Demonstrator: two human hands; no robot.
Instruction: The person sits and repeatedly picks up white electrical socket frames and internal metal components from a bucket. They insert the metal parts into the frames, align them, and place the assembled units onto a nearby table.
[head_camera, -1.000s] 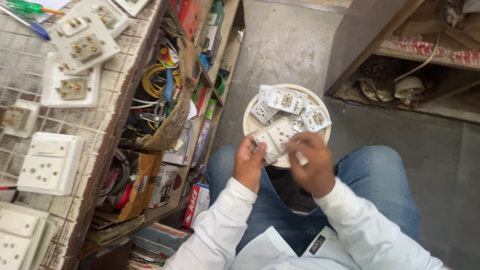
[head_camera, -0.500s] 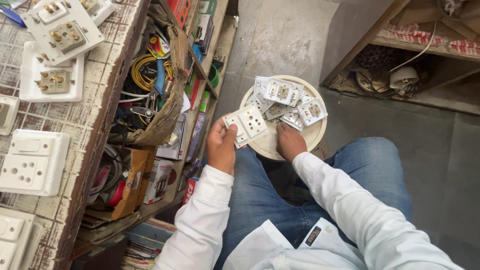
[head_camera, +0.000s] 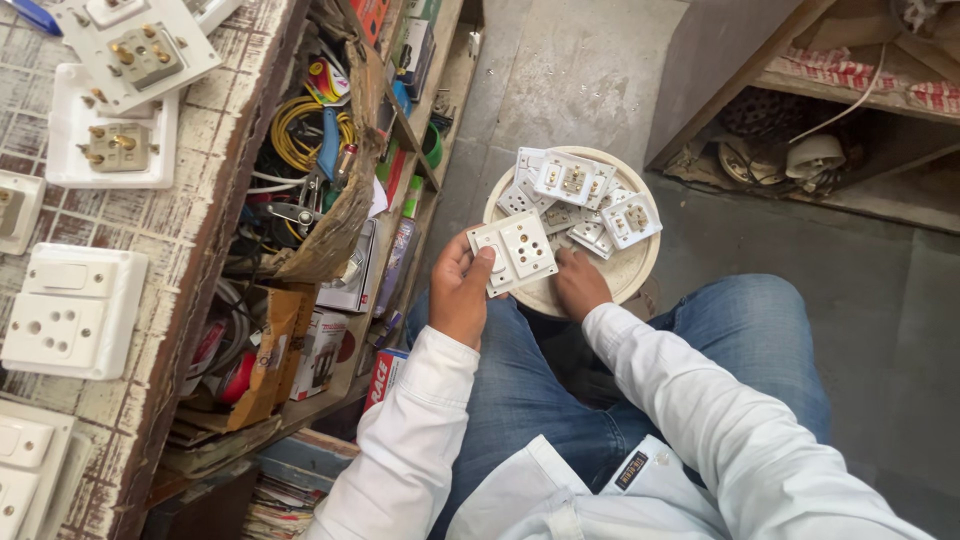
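Holding one white socket plate (head_camera: 514, 252) in left hand (head_camera: 462, 293) just beside round bowl (head_camera: 636, 270); right hand (head_camera: 580, 283) reaching into bowl's heap, grip state unclear.

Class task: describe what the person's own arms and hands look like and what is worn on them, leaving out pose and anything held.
Both arms wear long white shirt sleeves with buttoned cuffs at the wrists. The left hand and right hand are bare: no gloves, and no rings or watch can be seen. No cables or markings show on the sleeves.
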